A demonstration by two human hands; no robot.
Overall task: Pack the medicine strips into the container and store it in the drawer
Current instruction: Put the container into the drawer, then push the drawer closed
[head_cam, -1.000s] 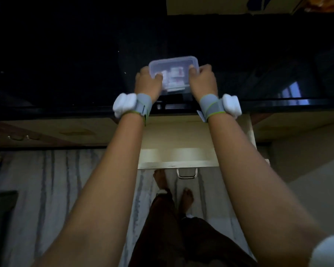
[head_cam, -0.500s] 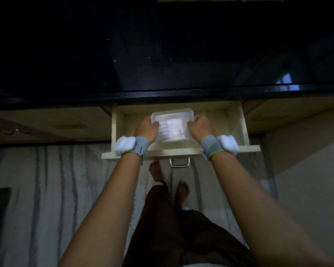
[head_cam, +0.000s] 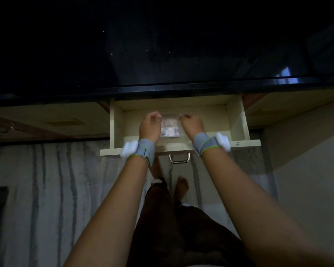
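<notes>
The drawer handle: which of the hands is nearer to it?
About equal. The handle is midway below the left hand and right hand, which flank the container inside the drawer.

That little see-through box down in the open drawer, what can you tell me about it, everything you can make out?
The container is a small rectangular box of clear plastic, as it looks, lying flat on the floor of the open cream drawer, about midway across. Through its top show pale packets, blurred, likely the medicine strips. The left hand covers its left edge and the right hand sits at its right edge, fingers curled; whether either is touching it cannot be told. Nothing else shows beside it in the drawer.
</notes>
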